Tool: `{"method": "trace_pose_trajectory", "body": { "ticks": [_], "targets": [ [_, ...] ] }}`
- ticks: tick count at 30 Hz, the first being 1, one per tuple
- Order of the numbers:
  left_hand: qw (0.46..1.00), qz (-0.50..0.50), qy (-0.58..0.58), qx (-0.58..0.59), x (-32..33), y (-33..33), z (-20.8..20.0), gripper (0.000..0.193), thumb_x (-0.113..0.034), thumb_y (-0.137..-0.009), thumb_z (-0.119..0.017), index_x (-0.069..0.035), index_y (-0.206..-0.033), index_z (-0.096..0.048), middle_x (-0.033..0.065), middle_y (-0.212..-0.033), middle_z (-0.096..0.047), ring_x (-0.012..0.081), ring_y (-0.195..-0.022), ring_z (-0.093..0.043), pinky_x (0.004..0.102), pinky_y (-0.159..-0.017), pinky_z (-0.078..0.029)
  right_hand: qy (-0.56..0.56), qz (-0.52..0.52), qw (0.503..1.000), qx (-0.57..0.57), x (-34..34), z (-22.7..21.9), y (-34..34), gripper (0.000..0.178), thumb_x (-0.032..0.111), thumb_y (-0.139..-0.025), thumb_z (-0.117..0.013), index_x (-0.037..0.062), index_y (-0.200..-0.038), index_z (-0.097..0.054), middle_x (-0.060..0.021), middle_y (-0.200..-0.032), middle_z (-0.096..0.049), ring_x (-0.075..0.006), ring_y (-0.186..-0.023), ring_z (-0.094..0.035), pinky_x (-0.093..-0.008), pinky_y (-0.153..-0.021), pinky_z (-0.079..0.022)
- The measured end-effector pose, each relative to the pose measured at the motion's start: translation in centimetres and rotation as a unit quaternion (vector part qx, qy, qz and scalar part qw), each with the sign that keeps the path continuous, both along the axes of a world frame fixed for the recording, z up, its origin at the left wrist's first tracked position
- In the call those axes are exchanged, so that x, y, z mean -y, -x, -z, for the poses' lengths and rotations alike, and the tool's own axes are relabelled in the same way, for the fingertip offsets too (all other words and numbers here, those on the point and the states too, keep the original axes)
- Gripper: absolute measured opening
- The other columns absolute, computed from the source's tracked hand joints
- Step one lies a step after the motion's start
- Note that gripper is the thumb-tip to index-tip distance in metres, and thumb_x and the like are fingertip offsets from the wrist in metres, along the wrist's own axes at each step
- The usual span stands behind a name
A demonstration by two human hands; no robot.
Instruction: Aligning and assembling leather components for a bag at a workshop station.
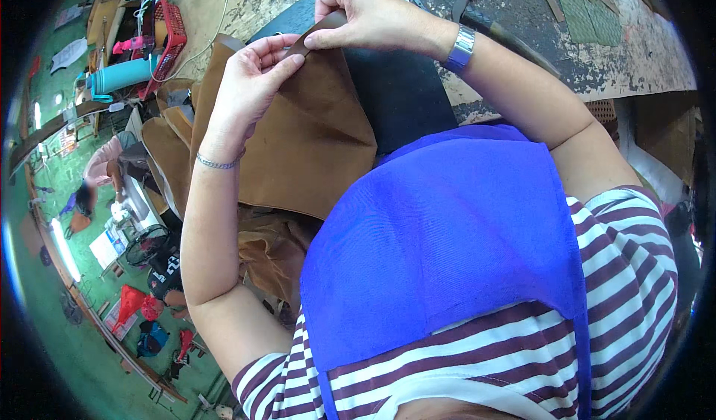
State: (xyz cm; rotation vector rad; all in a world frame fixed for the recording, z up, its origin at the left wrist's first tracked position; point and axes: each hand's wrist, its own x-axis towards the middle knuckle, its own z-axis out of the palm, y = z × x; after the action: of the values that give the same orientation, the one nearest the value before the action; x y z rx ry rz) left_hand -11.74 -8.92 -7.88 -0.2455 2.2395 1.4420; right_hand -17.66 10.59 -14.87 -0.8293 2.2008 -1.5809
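A large brown leather piece (306,144) hangs down over the near edge of the workbench, in front of my blue apron. My left hand (257,80) pinches its upper edge between thumb and fingers. Close beside it on the right, my right hand (369,21) grips the same edge, which looks folded over into a narrow darker strip. The fingertips of both hands are almost touching. Underneath the leather and to its right lies a smooth black sheet (406,95) on the bench.
A hammer (466,1) lies beyond my right wrist on the worn workbench (514,13), near a green mat (591,17) and scraps. A red basket (174,38) and teal bottle (127,79) stand left. More brown leather (272,252) is bunched below. Other people work at the far left.
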Motion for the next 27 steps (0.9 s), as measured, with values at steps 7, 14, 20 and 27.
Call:
{"method": "trace_pose_trajectory", "body": {
  "ticks": [7, 14, 20, 27],
  "targets": [
    [1.0, -0.011, 0.004, -0.01, 0.6, -0.4, 0.3, 0.032, -0.007, -0.085, -0.067, -0.001, -0.115, -0.059, 0.0024, -0.092, -0.067, 0.0047, -0.084, -0.06, 0.0185, -0.076, -0.047, 0.067, -0.062, 0.993, 0.076, 0.5, 0.0, -0.7, 0.027, 0.028, -0.08, -0.073, 0.0054, -0.077, -0.058, 0.0044, -0.068, -0.054, -0.0036, -0.063, -0.045, -0.0213, -0.053, -0.034],
    [0.999, -0.01, -0.031, 0.014, 0.7, -0.5, -0.7, 0.038, -0.007, -0.084, -0.068, -0.001, -0.119, -0.055, 0.0046, -0.094, -0.068, 0.0072, -0.088, -0.06, 0.0214, -0.082, -0.046, 0.057, -0.013, 0.997, 0.044, 0.4, 0.5, 0.1, 0.033, 0.036, -0.073, -0.074, 0.005, -0.078, -0.065, -0.0002, -0.067, -0.061, -0.0088, -0.059, -0.052, -0.0251, -0.054, -0.042],
    [0.998, 0.013, -0.038, 0.046, 1.1, -0.3, -1.2, 0.04, -0.009, -0.085, -0.068, -0.003, -0.122, -0.053, 0.0001, -0.099, -0.065, 0.0058, -0.093, -0.058, 0.0201, -0.087, -0.043, 0.074, -0.051, 0.986, 0.137, 0.1, -0.8, 0.5, 0.024, 0.026, -0.075, -0.075, 0.0051, -0.078, -0.063, 0.0052, -0.063, -0.052, -0.0057, -0.058, -0.046, -0.0222, -0.052, -0.04],
    [0.996, 0.005, -0.075, 0.051, 1.4, -0.1, -1.1, 0.042, -0.01, -0.082, -0.071, -0.002, -0.119, -0.055, 0.0017, -0.095, -0.066, 0.0064, -0.089, -0.058, 0.0203, -0.083, -0.043, 0.07, -0.051, 0.987, 0.138, -0.1, -1.1, 0.4, 0.022, 0.021, -0.074, -0.075, 0.0046, -0.073, -0.06, 0.0047, -0.063, -0.053, -0.0049, -0.06, -0.047, -0.0235, -0.053, -0.04]
  ]
}}
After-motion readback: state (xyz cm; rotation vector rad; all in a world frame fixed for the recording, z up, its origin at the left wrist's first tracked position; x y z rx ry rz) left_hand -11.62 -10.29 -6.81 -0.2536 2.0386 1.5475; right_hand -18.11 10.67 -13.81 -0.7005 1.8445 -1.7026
